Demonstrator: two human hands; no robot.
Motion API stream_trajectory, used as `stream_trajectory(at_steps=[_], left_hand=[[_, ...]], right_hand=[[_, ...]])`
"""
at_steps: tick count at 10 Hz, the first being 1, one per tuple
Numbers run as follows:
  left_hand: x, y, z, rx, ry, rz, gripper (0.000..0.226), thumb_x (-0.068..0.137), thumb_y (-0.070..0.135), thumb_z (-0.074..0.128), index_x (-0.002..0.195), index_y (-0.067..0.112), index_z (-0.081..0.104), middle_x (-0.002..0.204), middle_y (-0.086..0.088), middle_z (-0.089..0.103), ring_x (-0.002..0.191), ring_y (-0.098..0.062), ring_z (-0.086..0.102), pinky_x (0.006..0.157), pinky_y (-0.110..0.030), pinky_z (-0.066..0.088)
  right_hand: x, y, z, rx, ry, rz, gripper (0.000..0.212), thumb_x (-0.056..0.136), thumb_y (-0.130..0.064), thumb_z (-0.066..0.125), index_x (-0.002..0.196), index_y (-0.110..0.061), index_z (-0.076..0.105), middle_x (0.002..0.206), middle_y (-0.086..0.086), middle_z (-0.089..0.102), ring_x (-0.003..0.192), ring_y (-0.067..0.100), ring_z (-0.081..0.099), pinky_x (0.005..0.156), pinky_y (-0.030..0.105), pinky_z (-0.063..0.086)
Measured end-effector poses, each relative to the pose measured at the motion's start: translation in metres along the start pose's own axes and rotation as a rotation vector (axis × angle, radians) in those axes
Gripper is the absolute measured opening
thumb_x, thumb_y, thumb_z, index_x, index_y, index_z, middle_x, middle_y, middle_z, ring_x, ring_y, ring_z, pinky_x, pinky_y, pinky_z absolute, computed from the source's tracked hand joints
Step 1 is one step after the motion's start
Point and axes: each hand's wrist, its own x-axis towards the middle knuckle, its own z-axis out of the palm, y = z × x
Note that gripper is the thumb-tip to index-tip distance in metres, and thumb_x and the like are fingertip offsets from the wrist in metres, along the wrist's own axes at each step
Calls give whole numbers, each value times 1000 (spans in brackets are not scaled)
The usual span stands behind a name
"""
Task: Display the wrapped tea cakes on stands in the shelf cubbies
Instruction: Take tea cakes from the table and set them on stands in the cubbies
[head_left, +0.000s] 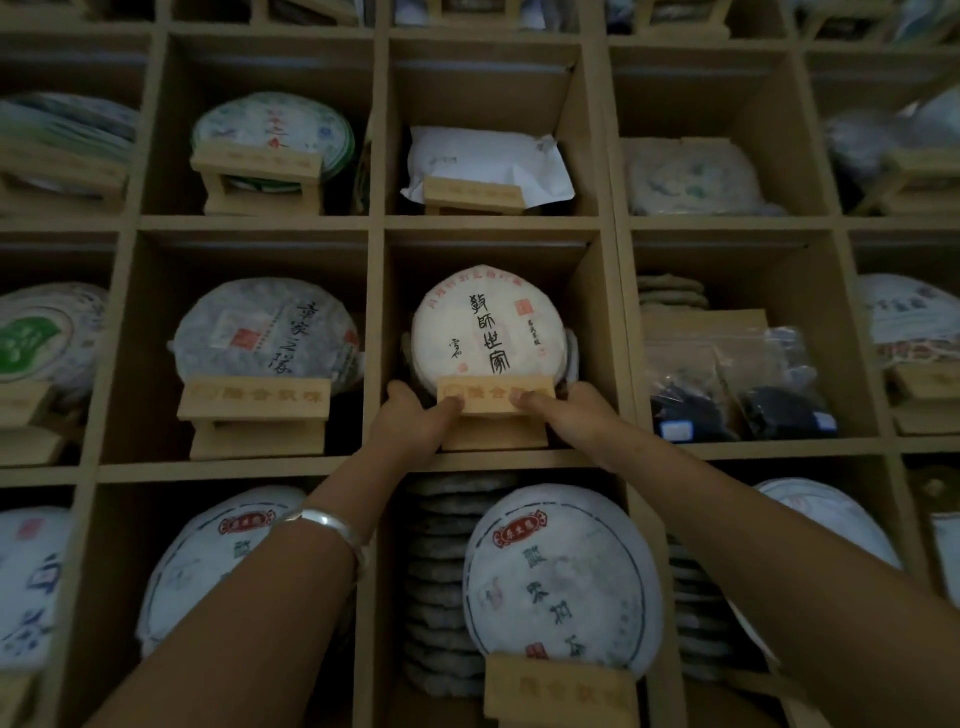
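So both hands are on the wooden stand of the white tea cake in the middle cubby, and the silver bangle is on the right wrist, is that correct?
Not quite: the head view shows the silver bangle on the left wrist. The rest holds: the left hand and right hand are on the wooden stand of the white tea cake in the middle cubby.

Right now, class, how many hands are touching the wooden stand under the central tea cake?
2: left hand on the stand, left end; right hand, right end.

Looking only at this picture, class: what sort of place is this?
Probably a tea shop or storeroom: wooden shelf cubbies, wrapped tea cakes on stands, more stacked flat.
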Motion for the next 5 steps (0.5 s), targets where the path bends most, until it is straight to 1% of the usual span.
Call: stream_trajectory(at_steps=[1, 2, 3, 4, 5], left_hand=[[-5, 1, -9, 107, 8, -2, 63, 91, 37, 60, 137, 2, 35, 127, -16, 54, 115, -34, 55, 88, -35, 46], [-9, 1, -22, 118, 53, -11, 56, 88, 31, 64, 133, 4, 45, 115, -16, 62, 104, -32, 62, 92, -45, 52], [-22, 3, -34, 157, 75, 52, 47, 88, 27, 66, 129, 10, 52, 108, -10, 65, 100, -27, 63, 90, -41, 52], [-40, -1, -41, 233, -10, 129, 41, 87, 27, 68, 124, 16, 56, 101, -5, 67, 93, -21, 63, 80, -34, 52], [-52, 4, -55, 403, -138, 234, 43, 85, 31, 70, 124, 24, 55, 116, -5, 63, 98, -17, 60, 80, -28, 48]], right_hand=[[-8, 0, -6, -146, -2, -10, 55, 86, -55, 62, 120, -12, 62, 113, 6, 66, 100, 20, 61, 79, 29, 48], [-23, -1, -16, -384, -25, -91, 40, 92, -51, 56, 96, -12, 63, 91, 6, 66, 83, 17, 61, 64, 28, 46], [-43, -3, -29, -452, -6, -191, 28, 93, -40, 60, 96, -12, 58, 93, 3, 63, 91, 20, 61, 71, 29, 46], [-64, -3, -38, -483, -15, -257, 50, 90, -36, 66, 131, -11, 52, 123, 6, 62, 113, 20, 58, 89, 27, 46], [-85, -11, -41, -508, -35, -255, 64, 88, -34, 69, 142, -13, 43, 131, 8, 57, 119, 22, 55, 98, 34, 48]])
